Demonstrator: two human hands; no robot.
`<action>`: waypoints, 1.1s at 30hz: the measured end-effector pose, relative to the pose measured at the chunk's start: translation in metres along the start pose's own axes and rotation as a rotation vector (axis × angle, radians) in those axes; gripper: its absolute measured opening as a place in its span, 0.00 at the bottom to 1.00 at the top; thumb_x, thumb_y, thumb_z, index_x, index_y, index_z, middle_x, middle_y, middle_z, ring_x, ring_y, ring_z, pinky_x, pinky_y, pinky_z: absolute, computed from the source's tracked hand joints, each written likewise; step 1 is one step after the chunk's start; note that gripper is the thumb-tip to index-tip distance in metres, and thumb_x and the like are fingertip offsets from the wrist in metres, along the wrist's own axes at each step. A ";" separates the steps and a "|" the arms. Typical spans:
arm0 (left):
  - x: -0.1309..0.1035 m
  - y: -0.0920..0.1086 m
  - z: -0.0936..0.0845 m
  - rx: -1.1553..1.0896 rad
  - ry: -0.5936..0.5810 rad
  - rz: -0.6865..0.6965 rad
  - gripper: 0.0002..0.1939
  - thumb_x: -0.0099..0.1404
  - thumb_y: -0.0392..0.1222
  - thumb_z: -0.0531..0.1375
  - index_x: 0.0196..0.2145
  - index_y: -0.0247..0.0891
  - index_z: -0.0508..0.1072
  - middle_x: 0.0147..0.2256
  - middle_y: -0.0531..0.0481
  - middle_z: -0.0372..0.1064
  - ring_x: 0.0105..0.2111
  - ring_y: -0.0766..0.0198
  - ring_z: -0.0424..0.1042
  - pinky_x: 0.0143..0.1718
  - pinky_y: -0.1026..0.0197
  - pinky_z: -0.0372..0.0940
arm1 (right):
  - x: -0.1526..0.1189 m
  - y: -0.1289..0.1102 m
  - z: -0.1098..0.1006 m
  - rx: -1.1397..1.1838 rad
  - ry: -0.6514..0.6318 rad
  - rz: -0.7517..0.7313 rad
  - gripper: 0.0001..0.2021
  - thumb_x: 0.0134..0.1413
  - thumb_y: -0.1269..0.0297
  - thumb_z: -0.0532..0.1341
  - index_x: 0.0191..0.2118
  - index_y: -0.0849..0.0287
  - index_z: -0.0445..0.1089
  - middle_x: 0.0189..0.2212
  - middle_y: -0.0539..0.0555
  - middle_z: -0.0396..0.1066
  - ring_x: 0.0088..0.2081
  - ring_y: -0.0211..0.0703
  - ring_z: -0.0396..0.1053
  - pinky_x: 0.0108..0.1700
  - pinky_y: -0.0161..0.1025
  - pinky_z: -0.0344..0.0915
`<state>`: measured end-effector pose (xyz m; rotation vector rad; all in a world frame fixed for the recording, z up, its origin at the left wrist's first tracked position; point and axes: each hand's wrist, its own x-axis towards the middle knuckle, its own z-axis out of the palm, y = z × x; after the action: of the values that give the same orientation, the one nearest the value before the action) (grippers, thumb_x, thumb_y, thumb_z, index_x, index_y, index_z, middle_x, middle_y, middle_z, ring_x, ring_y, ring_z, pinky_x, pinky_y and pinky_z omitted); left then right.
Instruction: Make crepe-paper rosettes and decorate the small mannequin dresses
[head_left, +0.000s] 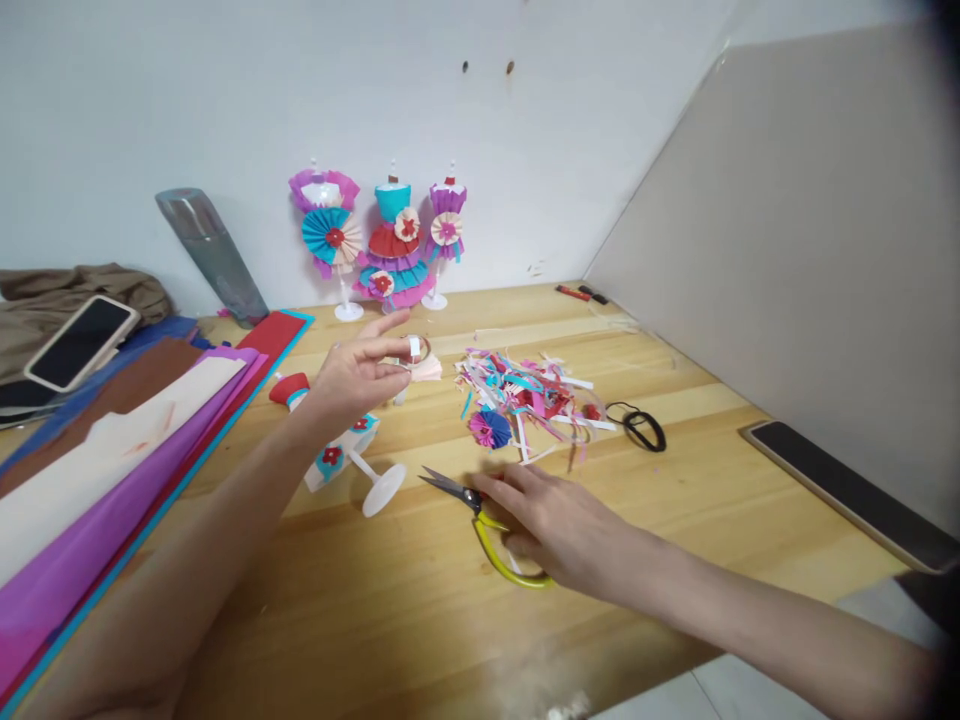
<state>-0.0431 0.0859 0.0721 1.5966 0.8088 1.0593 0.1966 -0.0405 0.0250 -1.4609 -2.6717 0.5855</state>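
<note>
My left hand (364, 365) reaches over the table with its index finger stretched out. Its thumb and middle finger close round a small brownish ring, seemingly a roll of tape (427, 348), with a white tab at the fingertips. Below that forearm, a small dress form (385, 489) lies on its side, dressed in red and white paper with blue and red flowers. My right hand (551, 515) rests over the yellow handles of the scissors (487, 545), fingers curled on them. The blades point left, slightly apart. A pale pleated paper piece (427, 369) lies behind the ring.
Paper scraps (525, 385) and a pink-blue rosette (490, 429) lie mid-table. Three dressed forms (394, 240) stand by the wall. Coloured sheets (187, 400), a phone (82, 343) and a bottle (210, 250) are at left. A black cord (645, 431) and a dark flat device (847, 490) lie right.
</note>
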 end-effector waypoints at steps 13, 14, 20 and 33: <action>-0.001 -0.001 0.001 0.020 -0.045 -0.028 0.14 0.49 0.41 0.69 0.35 0.37 0.81 0.66 0.40 0.52 0.48 0.47 0.74 0.46 0.49 0.71 | -0.007 0.010 -0.049 1.039 -0.092 -0.078 0.14 0.57 0.60 0.60 0.48 0.53 0.62 0.35 0.52 0.67 0.31 0.36 0.67 0.30 0.33 0.66; -0.001 -0.002 0.002 0.013 -0.052 -0.030 0.13 0.49 0.41 0.69 0.35 0.37 0.81 0.66 0.40 0.52 0.48 0.48 0.74 0.45 0.50 0.72 | -0.007 0.011 -0.056 0.996 -0.056 -0.096 0.17 0.56 0.61 0.62 0.51 0.53 0.62 0.36 0.53 0.66 0.33 0.37 0.67 0.32 0.34 0.68; 0.000 -0.005 0.002 0.012 -0.116 -0.055 0.13 0.48 0.40 0.70 0.34 0.37 0.80 0.62 0.39 0.60 0.44 0.50 0.75 0.40 0.52 0.73 | 0.004 0.020 -0.092 0.531 0.092 -0.153 0.20 0.46 0.65 0.68 0.47 0.53 0.66 0.29 0.48 0.65 0.26 0.37 0.62 0.26 0.32 0.61; 0.003 -0.014 0.004 -0.032 -0.113 -0.006 0.13 0.46 0.36 0.69 0.34 0.39 0.81 0.48 0.44 0.67 0.38 0.59 0.75 0.37 0.58 0.73 | 0.032 -0.003 -0.114 0.303 0.100 0.032 0.07 0.50 0.67 0.65 0.36 0.57 0.69 0.22 0.46 0.64 0.22 0.35 0.57 0.23 0.34 0.54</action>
<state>-0.0388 0.0906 0.0588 1.6106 0.7170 0.9641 0.2009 0.0188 0.1279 -1.4082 -2.3620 0.8522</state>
